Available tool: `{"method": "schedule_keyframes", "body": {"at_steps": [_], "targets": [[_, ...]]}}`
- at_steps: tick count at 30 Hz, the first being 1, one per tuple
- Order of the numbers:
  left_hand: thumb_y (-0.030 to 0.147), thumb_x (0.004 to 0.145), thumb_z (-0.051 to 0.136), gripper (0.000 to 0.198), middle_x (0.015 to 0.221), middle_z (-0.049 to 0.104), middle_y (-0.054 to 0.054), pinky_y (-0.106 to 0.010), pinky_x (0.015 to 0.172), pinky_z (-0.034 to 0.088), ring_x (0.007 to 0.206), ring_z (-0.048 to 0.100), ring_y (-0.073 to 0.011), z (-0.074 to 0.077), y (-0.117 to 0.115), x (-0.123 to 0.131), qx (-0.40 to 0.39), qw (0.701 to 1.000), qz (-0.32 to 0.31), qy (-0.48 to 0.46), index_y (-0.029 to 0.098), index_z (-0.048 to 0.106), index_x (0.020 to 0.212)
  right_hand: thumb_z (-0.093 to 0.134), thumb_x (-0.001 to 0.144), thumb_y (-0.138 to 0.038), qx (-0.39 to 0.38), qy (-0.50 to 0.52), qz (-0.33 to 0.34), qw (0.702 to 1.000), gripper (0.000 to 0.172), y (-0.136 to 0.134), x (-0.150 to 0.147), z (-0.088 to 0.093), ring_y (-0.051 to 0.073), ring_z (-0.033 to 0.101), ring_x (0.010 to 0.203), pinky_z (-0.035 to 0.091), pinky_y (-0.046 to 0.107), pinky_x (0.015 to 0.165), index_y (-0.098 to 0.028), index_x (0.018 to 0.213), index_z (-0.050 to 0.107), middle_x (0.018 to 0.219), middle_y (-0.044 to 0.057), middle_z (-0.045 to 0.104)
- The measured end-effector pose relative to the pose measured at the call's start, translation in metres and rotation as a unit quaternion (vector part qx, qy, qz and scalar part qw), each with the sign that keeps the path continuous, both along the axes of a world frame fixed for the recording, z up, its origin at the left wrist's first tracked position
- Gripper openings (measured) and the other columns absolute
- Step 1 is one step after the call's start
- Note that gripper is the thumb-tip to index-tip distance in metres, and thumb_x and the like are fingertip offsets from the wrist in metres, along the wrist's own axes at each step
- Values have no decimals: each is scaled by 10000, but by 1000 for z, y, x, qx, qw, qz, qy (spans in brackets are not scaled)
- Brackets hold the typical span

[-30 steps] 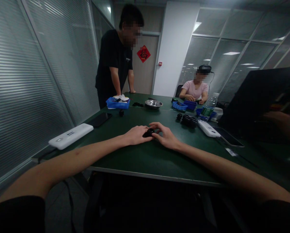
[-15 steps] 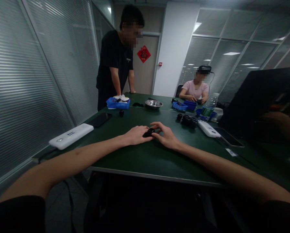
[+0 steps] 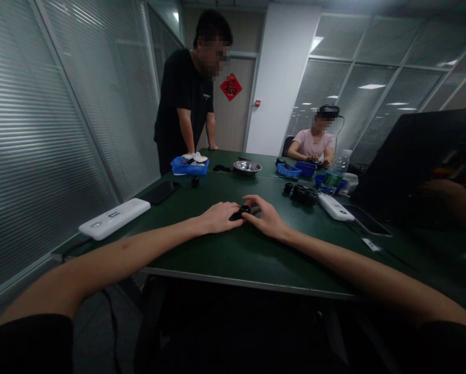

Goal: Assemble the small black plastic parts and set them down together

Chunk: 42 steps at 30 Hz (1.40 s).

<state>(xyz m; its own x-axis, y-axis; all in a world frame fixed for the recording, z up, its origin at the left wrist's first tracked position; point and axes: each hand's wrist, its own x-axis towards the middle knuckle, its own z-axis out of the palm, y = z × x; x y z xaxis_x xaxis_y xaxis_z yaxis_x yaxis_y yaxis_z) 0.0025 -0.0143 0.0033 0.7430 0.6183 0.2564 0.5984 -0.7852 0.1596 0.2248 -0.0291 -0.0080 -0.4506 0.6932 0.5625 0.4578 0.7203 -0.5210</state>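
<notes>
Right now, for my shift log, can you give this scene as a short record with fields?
left hand: rests on the green table, fingers closed on a small black part
right hand: fingers grip the same part from the other side
left of hands: white power bank, black phone
right of hands: cluster of black parts
far end: blue tray, metal bowl, standing person, seated person

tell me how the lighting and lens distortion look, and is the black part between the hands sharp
Head view: dim, greenish cast; ceiling lights glare in the glass partition at right; the wide lens bows the blinds and stretches both forearms; the small black part between left hand and right hand shows little detail; the dark shape at right is blurred.
</notes>
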Motion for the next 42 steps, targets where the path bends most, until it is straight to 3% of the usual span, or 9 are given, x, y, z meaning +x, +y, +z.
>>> {"method": "schedule_keyframes", "body": {"at_steps": [5,8,13,19,25,32,37,42], "targets": [[571,993,466,500,1304,663,-120,-416,983,508,1157,647,-287,0,1,0,-4,1000,11,6,177,662,1229,581,924,-171,-5,-4,62,998,466,-4,0,4,243,653,1130,559,423,927,-233,1379,499,1231,88,679],[560,995,467,497,1352,642,-122,-423,1006,498,1201,630,-294,0,1,1,-3,1000,11,2,182,654,1258,625,913,-209,-3,1,43,999,501,-5,-1,4,254,631,1164,574,416,902,-233,1396,493,1267,102,649],[551,977,511,484,1370,631,-103,-405,1021,489,1226,612,-282,0,1,1,-36,999,15,-25,202,641,1287,667,910,-281,-4,12,11,1000,474,-2,0,2,239,657,1041,595,398,832,-237,1363,531,1139,77,654],[567,947,571,469,1244,675,-86,-380,976,500,1125,643,-260,-3,6,-1,-59,996,19,-64,212,669,1238,621,930,-229,3,-5,34,999,461,-3,1,4,252,651,1132,564,420,905,-242,1380,521,1226,88,676],[559,945,569,453,1250,673,-94,-389,991,495,1140,637,-268,-4,7,0,-46,997,17,-59,203,678,1203,656,929,-269,8,-13,18,1000,454,-3,1,4,248,663,1099,561,412,883,-254,1367,538,1205,75,700],[605,942,552,495,1230,680,-104,-397,970,505,1116,652,-279,-4,8,0,-48,997,24,-59,190,693,1171,609,944,-192,32,-28,26,999,449,-8,1,8,270,627,1198,507,477,1005,-269,1382,545,1271,72,704],[567,947,562,472,1261,675,-111,-396,985,505,1143,650,-280,-2,5,0,-47,997,20,-60,184,690,1189,648,943,-236,43,-44,15,998,437,-8,1,9,277,635,1144,524,485,971,-276,1370,562,1241,68,721],[587,955,549,513,1366,643,-96,-388,1042,485,1231,624,-271,-3,5,0,-51,996,10,-68,210,658,1284,561,933,-123,31,-31,49,998,481,-11,0,9,255,635,1195,514,492,1048,-260,1395,541,1330,81,666]]}}
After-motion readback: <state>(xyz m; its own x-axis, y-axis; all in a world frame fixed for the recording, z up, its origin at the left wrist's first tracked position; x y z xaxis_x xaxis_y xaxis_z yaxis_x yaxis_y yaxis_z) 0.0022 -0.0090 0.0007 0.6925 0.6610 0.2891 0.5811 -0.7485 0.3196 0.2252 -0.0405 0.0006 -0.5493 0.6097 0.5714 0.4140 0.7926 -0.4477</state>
